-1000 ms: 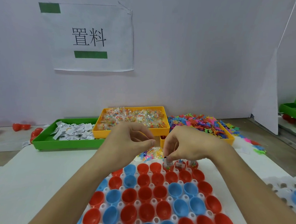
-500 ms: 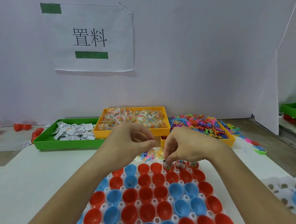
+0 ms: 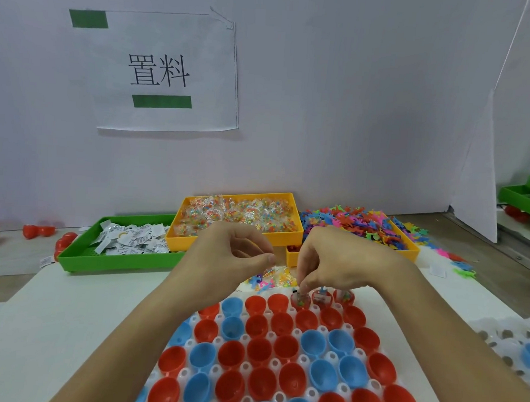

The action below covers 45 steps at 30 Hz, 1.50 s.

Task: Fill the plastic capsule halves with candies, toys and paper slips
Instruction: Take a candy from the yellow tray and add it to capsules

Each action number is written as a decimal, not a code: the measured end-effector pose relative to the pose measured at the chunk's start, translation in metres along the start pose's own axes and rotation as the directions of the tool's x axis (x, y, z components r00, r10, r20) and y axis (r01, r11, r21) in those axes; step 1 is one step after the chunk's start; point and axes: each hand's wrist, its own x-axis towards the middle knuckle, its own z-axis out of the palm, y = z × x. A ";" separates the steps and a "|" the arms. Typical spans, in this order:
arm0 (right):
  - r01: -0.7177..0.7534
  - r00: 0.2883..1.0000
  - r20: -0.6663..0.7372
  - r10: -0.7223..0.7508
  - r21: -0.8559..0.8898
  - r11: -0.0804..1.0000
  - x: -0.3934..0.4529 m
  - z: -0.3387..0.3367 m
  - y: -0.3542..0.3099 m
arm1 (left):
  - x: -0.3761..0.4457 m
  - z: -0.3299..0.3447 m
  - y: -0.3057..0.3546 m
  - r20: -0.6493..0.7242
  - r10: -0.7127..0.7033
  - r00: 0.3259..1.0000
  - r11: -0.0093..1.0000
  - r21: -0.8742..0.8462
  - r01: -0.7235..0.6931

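The red capsule half (image 3: pixel 301 301) in the far row of the white holder tray (image 3: pixel 184 373) is seen holding a candy packet, and the fingertips (image 3: pixel 304 286) of the right hand (image 3: pixel 334 259) are pressed down into it, curled and pinched on the packet at its rim. Compared with half a second ago, the right hand is found slightly lower over that half, the change being very small. Two more filled red halves (image 3: pixel 322 297) are set just to its right in the same row. The remaining red and blue halves (image 3: pixel 313 344) nearer the viewer are shown with nothing in them. The left hand (image 3: pixel 236 254) is held as before, above the far left part of the tray, its fingers curled with the thumb against the forefinger; whether anything is pinched cannot be told. A small pile of loose candies and toys (image 3: pixel 269 279) lies just beyond the tray, between the hands. Farther off, a green tray of paper slips (image 3: pixel 126 239) is placed at left, a yellow tray of candy packets (image 3: pixel 238 214) in the middle, and a yellow tray of coloured plastic toys (image 3: pixel 373 228) at right. A paper sign (image 3: pixel 163 72) is fixed to the far wall.
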 end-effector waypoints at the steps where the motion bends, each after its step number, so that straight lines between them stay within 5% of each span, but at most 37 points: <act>1: 0.000 1.000 0.001 0.000 -0.010 1.000 0.000 0.001 -0.001 | 0.000 0.000 0.000 0.001 0.002 1.000 1.000 0.005 -0.002; 8: -0.018 1.000 0.007 0.017 0.014 1.000 0.000 -0.001 0.002 | 0.001 -0.001 -0.002 0.001 0.008 1.000 1.000 0.003 -0.008; 12: -0.042 0.994 -0.099 0.049 0.063 0.997 -0.008 -0.018 0.016 | 0.004 -0.008 -0.009 0.012 -0.008 1.000 0.999 0.043 0.008; 18: -0.228 0.932 -0.278 0.234 0.052 0.972 -0.024 -0.042 0.058 | 0.007 -0.032 -0.031 0.101 -0.037 0.994 0.932 0.363 -0.002; 35: -0.172 0.946 -0.263 0.189 0.089 0.981 -0.019 -0.036 0.051 | 0.000 0.007 -0.042 0.414 -0.108 0.904 0.943 0.331 -0.039; 45: -0.177 0.952 -0.240 0.191 0.078 0.981 -0.017 -0.034 0.048 | 0.002 0.006 -0.044 0.322 -0.086 0.943 0.924 0.379 -0.045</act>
